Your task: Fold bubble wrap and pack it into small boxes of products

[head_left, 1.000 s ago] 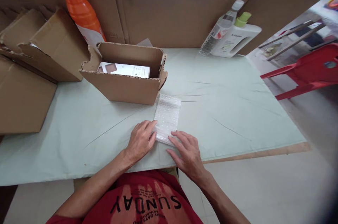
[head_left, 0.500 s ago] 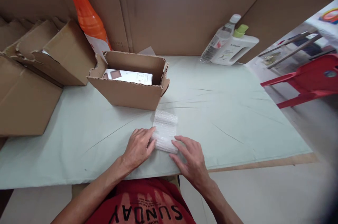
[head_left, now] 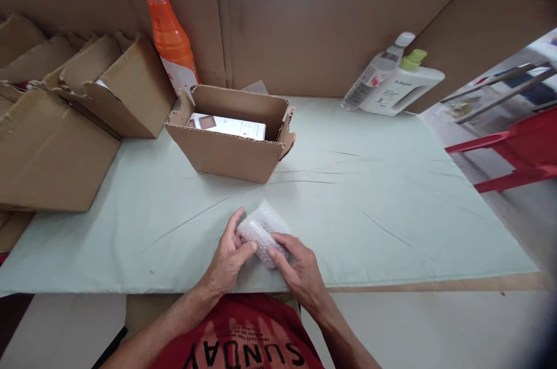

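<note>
A small piece of clear bubble wrap (head_left: 266,224), folded over into a thick roll on its near side, is between my hands near the table's front edge. My left hand (head_left: 230,253) grips the left end of the roll, thumb on top and fingers behind it. From the right, my right hand (head_left: 298,267) pinches the roll with thumb and forefinger. Whether anything lies inside the wrap, I cannot tell. Beyond my hands stands an open cardboard box (head_left: 226,154) with a white printed carton (head_left: 235,127) in it.
More cardboard boxes (head_left: 56,148) crowd the left side. An orange bottle (head_left: 172,35) stands behind the open box. At the back right, a clear plastic bottle (head_left: 374,76) leans beside a white jug (head_left: 400,90) with a green cap. A red chair (head_left: 522,145) is off the table's right side.
My hands have taken hold of the bubble wrap, which lay flat before, and its near part is now folded up and turned at an angle. The view has shifted slightly left.
</note>
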`<action>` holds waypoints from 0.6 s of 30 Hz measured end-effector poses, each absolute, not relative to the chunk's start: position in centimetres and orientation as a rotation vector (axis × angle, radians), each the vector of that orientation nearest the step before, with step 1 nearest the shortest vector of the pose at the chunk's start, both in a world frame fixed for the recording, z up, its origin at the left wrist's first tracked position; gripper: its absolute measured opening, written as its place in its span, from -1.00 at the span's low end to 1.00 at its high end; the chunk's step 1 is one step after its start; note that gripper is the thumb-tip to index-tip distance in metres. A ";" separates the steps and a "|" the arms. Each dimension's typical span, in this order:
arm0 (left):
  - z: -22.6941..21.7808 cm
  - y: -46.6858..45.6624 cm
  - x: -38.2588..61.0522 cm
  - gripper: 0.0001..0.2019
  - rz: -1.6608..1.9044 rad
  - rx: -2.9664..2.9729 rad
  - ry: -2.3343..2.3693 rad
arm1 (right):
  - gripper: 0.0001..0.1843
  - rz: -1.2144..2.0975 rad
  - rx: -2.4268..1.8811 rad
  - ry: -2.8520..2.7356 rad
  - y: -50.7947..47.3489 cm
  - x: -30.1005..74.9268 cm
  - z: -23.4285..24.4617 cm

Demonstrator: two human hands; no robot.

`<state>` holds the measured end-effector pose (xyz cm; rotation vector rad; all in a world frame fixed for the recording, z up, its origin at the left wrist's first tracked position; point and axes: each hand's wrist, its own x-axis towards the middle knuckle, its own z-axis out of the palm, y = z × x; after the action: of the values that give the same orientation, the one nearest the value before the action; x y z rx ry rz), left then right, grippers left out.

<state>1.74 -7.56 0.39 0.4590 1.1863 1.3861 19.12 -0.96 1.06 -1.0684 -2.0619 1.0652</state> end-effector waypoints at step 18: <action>0.1 -7.7 -0.1 -0.39 1.283 1.574 2.040 | -0.49 1.432 -1.048 -1.890 -0.6 15.1 1.9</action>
<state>-0.14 -7.71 0.13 1.5739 2.0396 1.2826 15.12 -0.64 1.88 -1.0479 -1.8896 1.4323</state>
